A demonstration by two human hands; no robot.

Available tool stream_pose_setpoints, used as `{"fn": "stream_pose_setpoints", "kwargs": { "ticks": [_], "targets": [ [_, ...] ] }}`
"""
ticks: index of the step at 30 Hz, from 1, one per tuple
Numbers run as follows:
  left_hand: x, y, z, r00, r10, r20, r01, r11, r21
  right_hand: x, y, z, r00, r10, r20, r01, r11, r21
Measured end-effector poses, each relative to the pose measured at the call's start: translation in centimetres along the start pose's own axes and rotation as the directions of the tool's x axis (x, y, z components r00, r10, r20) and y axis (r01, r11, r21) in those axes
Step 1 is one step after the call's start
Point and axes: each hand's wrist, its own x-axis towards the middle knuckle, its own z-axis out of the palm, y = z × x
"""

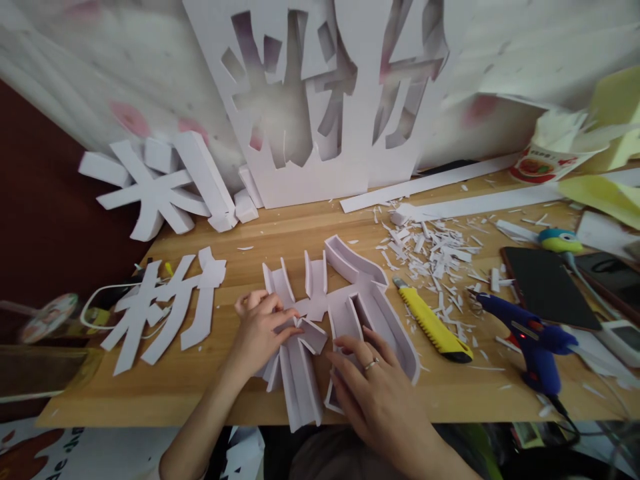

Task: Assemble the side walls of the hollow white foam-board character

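A white foam-board character with raised side walls lies open side up at the front middle of the table; its left part (301,387) and right part (400,333) stand close together. My left hand (263,327) is closed over the left part, thumb and index finger pinching a short foam-board strip (314,337) near the centre. My right hand (375,383) rests on the right part, fingers apart and slightly bent, with a ring on one finger. The fingertips touch its walls and hold nothing.
Right of the character lie a yellow utility knife (434,323), foam scraps (435,250), a blue glue gun (530,333) and a dark tablet-like slab (547,287). Flat cut pieces (203,300) lie left. A finished foam character (155,190) and a cut-out board (310,183) stand behind.
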Motion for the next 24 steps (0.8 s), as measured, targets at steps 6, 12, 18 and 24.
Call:
{"fn": "stream_pose_setpoints", "kwargs": {
  "ticks": [6, 12, 18, 24],
  "targets": [
    [0.0, 0.0, 0.2, 1.000, -0.009, -0.020, 0.009, 1.000, 0.001, 0.1, -0.1, -0.1, 1.000, -0.010, 0.005, 0.010, 1.000, -0.007],
    [-0.2, -0.1, 0.5, 0.999, -0.015, -0.041, 0.015, 1.000, -0.014, 0.1, -0.1, -0.1, 1.000, -0.021, -0.020, 0.020, 1.000, -0.017],
    [-0.3, -0.6, 0.8, 0.998, 0.012, -0.054, -0.014, 0.999, -0.035, -0.2, 0.1, 0.2, 0.998, -0.021, -0.057, 0.018, 0.999, -0.045],
    [-0.2, -0.8, 1.0, 0.997, 0.036, -0.066, -0.041, 0.996, -0.073, -0.4, 0.6, 1.5, 0.991, -0.026, -0.130, 0.017, 0.997, -0.070]
  ]
}}
